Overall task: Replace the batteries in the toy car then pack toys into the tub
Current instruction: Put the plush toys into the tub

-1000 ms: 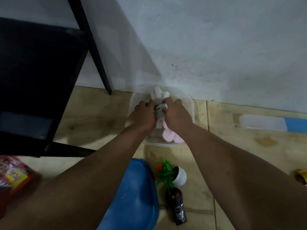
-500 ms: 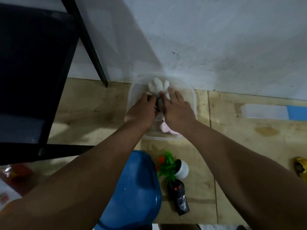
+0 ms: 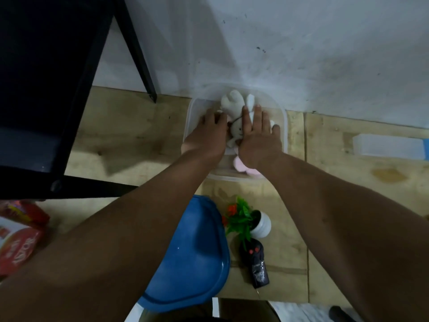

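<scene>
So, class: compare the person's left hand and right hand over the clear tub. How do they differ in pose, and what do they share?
The right hand lies flat with straight, spread fingers pressing on the plush toy; the left hand has its fingers bent down, tips hidden against the toy's side. The right hand reaches further toward the wall than the left hand. Both touch the same toy inside the clear tub.

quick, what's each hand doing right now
Left hand: fingers curled down against the plush toy in the clear tub; an actual grip cannot be told.
Right hand: open, flat, pressing on the plush toy.
</scene>
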